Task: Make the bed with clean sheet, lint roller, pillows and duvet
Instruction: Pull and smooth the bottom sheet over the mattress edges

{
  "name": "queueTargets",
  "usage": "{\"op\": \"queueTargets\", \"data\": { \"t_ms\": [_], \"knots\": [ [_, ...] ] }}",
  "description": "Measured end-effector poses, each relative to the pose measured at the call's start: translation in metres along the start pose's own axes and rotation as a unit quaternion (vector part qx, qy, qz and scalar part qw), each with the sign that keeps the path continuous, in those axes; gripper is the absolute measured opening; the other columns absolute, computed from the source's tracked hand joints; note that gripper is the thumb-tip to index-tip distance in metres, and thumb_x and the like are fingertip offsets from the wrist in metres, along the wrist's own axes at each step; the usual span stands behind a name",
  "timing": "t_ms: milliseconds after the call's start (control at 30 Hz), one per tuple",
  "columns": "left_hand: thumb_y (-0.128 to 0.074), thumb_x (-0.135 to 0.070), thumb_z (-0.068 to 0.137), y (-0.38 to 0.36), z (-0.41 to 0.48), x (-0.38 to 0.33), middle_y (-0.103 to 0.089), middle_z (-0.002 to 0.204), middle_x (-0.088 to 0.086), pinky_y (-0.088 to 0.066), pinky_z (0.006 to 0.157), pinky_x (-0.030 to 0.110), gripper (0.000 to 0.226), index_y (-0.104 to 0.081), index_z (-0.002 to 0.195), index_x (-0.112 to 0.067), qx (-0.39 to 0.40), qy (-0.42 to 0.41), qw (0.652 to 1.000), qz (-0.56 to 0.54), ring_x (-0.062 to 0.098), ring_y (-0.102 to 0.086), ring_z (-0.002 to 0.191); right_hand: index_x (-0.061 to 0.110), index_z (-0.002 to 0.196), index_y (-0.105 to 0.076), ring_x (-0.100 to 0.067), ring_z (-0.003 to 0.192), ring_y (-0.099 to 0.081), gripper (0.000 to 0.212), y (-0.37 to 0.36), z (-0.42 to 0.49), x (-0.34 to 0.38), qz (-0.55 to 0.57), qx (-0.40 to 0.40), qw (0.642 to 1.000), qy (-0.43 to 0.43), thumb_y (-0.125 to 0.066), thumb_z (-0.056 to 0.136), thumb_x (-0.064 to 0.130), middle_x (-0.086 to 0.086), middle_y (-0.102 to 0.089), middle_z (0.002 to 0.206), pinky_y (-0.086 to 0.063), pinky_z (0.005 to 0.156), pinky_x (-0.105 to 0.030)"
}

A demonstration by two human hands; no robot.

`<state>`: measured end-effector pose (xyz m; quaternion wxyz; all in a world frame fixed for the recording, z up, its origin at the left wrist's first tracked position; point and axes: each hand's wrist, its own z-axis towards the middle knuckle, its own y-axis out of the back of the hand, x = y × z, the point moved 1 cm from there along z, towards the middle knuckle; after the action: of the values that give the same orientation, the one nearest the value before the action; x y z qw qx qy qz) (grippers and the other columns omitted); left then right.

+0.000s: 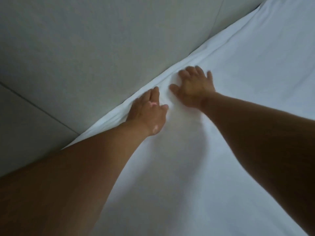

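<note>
Plain white fabric bed sheet [221,150]: lying spread across the bed, its bunched edge running against the panel.
Grey padded upholstered panel [85,48]: standing along that edge.
Right hand [192,89]: pressing flat on the sheet, fingers [198,70] spread straight, holding nothing.
Left hand [146,109]: pushing straight fingers into the bunched edge, gripping nothing.

Place: bedroom; home or hotel, can't tell which.
Bed: white sheet [230,125] spread flat over a wide surface, few creases at the edge.
Backing: grey padded panel [93,48] w/ straight seams [36,103], meets sheet edge, headboard-like.
Light: dim, indoors.
</note>
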<state>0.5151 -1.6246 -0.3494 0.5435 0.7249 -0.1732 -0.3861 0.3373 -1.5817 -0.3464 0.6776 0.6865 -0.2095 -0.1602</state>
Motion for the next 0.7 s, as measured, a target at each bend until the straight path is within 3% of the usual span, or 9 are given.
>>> {"op": "queueTargets", "data": {
  "t_ms": [67,133,267,433,567,700],
  "knots": [
    [-0.026,-0.060,0.100,-0.009,0.017,-0.002,-0.021,0.162,0.008,-0.021,0.120,0.040,0.074,-0.013,0.157,-0.015,0.039,0.057,0.997,0.024,0.027,-0.022,0.148,0.031,0.150,-0.030,-0.024,0.149,-0.018,0.072,-0.009,0.007,-0.019,-0.022,0.062,0.998,0.008,-0.019,0.091,0.071,0.002,-0.026,0.160,-0.018,0.113,-0.064],
    [-0.025,-0.071,0.094,-0.015,0.027,0.005,-0.032,0.157,0.011,-0.027,0.117,0.042,0.080,-0.024,0.153,-0.017,0.032,0.066,0.996,0.042,0.031,-0.031,0.143,0.037,0.152,-0.026,-0.023,0.151,-0.013,0.076,-0.014,0.018,-0.016,-0.024,0.090,0.995,0.024,-0.013,0.088,0.075,0.007,-0.021,0.163,-0.012,0.112,-0.071],
    [-0.027,-0.083,0.085,-0.016,0.037,0.009,-0.040,0.151,0.012,-0.029,0.114,0.042,0.092,-0.032,0.150,-0.017,0.041,0.104,0.993,0.024,0.033,-0.037,0.139,0.035,0.154,-0.028,-0.021,0.152,-0.010,0.081,-0.021,0.028,-0.013,-0.059,0.068,0.995,0.032,-0.011,0.087,0.077,0.008,-0.024,0.162,-0.005,0.109,-0.077],
    [-0.026,-0.085,0.083,-0.019,0.039,0.005,-0.037,0.153,0.012,-0.025,0.118,0.040,0.098,-0.030,0.151,-0.015,0.040,0.121,0.991,0.032,0.029,-0.034,0.141,0.038,0.150,-0.036,-0.019,0.148,-0.022,0.084,-0.018,0.046,-0.014,-0.073,0.087,0.992,0.062,-0.013,0.081,0.082,0.005,-0.035,0.157,-0.003,0.108,-0.078],
    [-0.025,-0.084,0.085,-0.024,0.037,0.004,-0.034,0.156,0.011,-0.022,0.119,0.039,0.097,-0.027,0.152,-0.014,0.034,0.117,0.992,0.038,0.027,-0.030,0.144,0.034,0.154,-0.025,-0.019,0.152,-0.013,0.089,-0.027,0.047,-0.019,-0.077,0.061,0.993,0.064,-0.011,0.082,0.084,0.007,-0.023,0.162,-0.001,0.110,-0.076],
    [-0.026,-0.086,0.082,-0.027,0.039,0.008,-0.038,0.154,0.011,-0.026,0.118,0.040,0.099,-0.029,0.152,-0.016,0.028,0.115,0.993,0.017,0.028,-0.034,0.142,0.032,0.153,-0.034,-0.023,0.149,-0.022,0.097,-0.023,0.058,-0.009,-0.088,0.111,0.990,0.014,-0.011,0.077,0.087,0.005,-0.034,0.158,0.003,0.106,-0.079]
  ]
}}
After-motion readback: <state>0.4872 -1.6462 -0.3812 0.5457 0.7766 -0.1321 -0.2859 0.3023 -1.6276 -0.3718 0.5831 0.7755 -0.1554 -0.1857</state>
